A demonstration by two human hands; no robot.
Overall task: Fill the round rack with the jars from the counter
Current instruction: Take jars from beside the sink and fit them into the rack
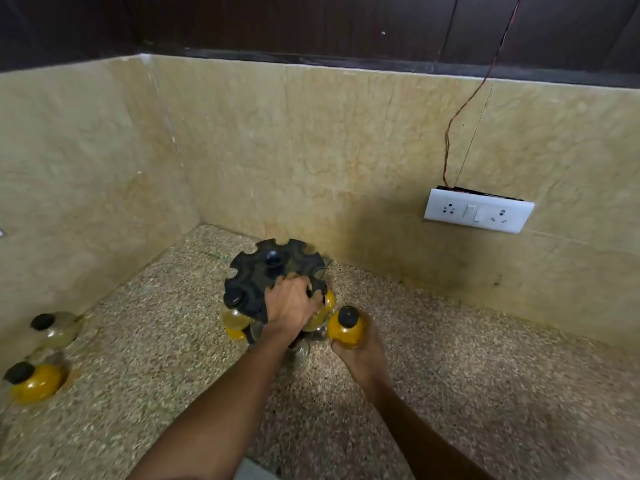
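While gripped, jar (346, 329) underside hidden.

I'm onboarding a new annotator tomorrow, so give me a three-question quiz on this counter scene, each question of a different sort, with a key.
1. True or false: the right hand holds a jar.
2. Multiple choice: the left hand rests on
A) the wall socket
B) the top of the round rack
C) a jar at the counter's left edge
3. How many jars stand loose on the counter at the far left?

Key
1. True: it grips a yellow jar with a black cap just right of the rack.
2. B
3. Two: a pale jar and a yellow jar nearer the camera.
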